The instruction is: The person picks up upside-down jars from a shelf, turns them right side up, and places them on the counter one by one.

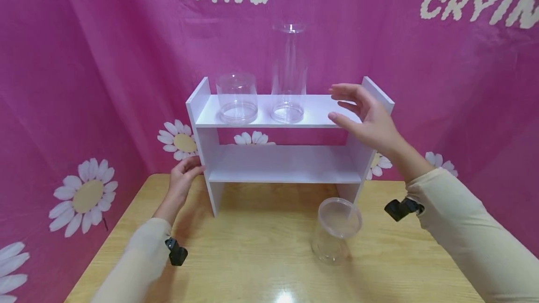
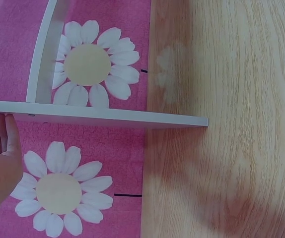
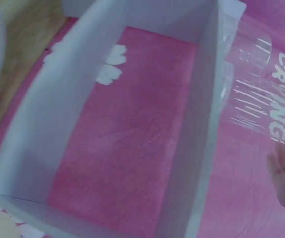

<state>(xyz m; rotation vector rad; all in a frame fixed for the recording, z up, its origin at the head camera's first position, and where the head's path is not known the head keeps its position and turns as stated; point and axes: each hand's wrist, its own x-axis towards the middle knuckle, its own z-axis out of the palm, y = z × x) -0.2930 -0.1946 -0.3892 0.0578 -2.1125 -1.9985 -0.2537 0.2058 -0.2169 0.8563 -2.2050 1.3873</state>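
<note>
A white two-tier shelf rack (image 1: 284, 165) stands on the table. My left hand (image 1: 184, 179) rests its fingertips against the rack's left side panel (image 2: 107, 115), fingers fairly straight in the left wrist view. Over the right end of the top board, my right hand (image 1: 370, 123) is held with fingers spread and nothing in it. To its left on that board is a tall clear plastic cylinder (image 1: 289, 69). Beside that stands a short, wide clear jar (image 1: 237, 97). Another clear jar (image 1: 332, 237), with a round translucent top, stands upright on the table before the rack's right side.
The wooden table (image 1: 252, 256) reaches back beneath the rack. A pink cloth (image 1: 105, 60) with daisies and lettering hangs behind and at the sides. The rack's right side panel (image 1: 379, 93) rises above the top board near my right hand.
</note>
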